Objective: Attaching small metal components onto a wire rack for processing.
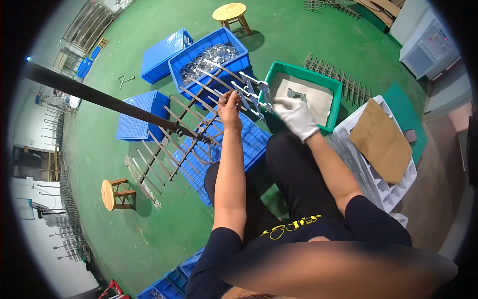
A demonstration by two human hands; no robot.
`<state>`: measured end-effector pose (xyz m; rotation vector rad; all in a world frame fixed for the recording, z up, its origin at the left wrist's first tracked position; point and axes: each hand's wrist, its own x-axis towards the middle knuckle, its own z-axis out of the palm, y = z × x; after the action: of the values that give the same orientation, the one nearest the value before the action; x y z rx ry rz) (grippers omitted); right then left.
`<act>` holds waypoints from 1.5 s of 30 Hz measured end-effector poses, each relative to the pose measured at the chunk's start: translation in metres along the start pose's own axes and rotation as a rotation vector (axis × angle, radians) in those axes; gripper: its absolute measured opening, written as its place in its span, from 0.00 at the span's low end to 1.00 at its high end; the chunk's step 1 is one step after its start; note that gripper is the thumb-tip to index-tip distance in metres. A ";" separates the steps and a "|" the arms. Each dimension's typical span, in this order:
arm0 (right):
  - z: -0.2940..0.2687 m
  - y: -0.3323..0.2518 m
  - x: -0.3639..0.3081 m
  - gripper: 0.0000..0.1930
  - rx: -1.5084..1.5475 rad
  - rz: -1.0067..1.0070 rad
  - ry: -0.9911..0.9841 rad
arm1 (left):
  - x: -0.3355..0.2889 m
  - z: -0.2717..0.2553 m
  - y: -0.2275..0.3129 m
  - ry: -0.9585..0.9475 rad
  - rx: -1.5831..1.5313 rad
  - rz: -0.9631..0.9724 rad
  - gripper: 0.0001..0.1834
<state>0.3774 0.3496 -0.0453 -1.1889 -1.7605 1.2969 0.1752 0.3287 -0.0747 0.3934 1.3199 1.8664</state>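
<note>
In front of me a metal hanging rack (172, 178) with long thin prongs leans on a dark pole (99, 97). Flat silvery metal parts (260, 85) hang on the prongs at its right end. Bare, my left hand (230, 110) is raised among these prongs, fingers pinched together; what they hold is too small to make out. My right hand (296, 117) wears a white glove and is beside the hung parts, over the near left edge of a green bin (334, 102). Motion smears its fingers. One metal part (297, 95) lies on the bin's beige lining.
Beyond the rack stands a blue crate (239, 45) of small metal pieces. Closed blue crates (142, 112) flank it, and another blue crate (254, 142) is under the rack. White trays with brown cardboard (381, 142) stand at right. Wooden stools (229, 12) and spare racks (338, 77) occupy the green floor.
</note>
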 end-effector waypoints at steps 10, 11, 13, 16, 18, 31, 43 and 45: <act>-0.045 0.186 0.062 0.19 -0.735 0.040 -0.064 | 0.000 -0.023 -0.001 0.043 0.231 -0.080 0.09; -0.038 0.198 0.066 0.19 -0.839 -0.040 -0.103 | 0.000 -0.024 0.001 0.045 0.269 -0.093 0.09; -0.032 0.223 0.076 0.20 -0.830 0.012 -0.116 | -0.003 -0.018 0.000 0.030 0.285 -0.105 0.08; -0.030 0.251 0.082 0.20 -0.843 0.183 -0.165 | -0.009 -0.008 -0.005 -0.020 0.297 -0.171 0.08; -0.037 0.239 0.088 0.17 -0.791 0.197 -0.092 | -0.013 -0.010 -0.003 -0.007 0.341 -0.175 0.08; -0.144 0.038 -0.076 0.08 0.833 0.131 0.262 | -0.092 -0.020 0.039 -0.477 0.438 -0.221 0.13; -0.026 -0.033 -0.157 0.12 0.754 0.105 -0.334 | -0.166 -0.113 0.093 -0.469 0.174 0.034 0.09; -0.017 -0.028 -0.152 0.16 0.780 0.046 -0.403 | -0.169 -0.139 0.112 -0.453 0.233 0.139 0.08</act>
<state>0.4424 0.2130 -0.0106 -0.5448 -1.2414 2.0903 0.1444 0.0968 0.0006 0.9891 1.2158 1.6055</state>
